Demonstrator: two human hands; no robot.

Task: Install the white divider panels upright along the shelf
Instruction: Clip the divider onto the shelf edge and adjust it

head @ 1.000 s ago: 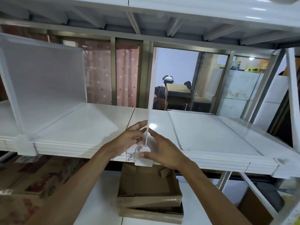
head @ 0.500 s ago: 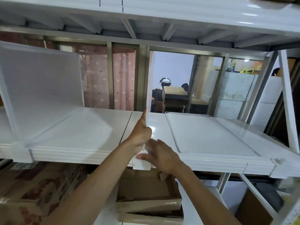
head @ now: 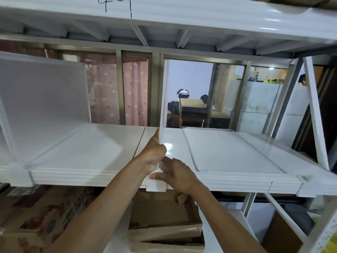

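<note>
Fingers of left hand curled round front edge of divider panel, upright, edge-on, long axis front-to-back across shelf; right hand just below, pinching clip at shelf lip.

On the shelf a divider panel stands between left grip and right grip, its base clip at the right grip, another upright panel well left, a flat panel just right, a cardboard box below.

- open cardboard box, low centre
- printed carton, lower left
- pink dotted curtain at the back
- person in white headset in far room, just beside brown box
</note>
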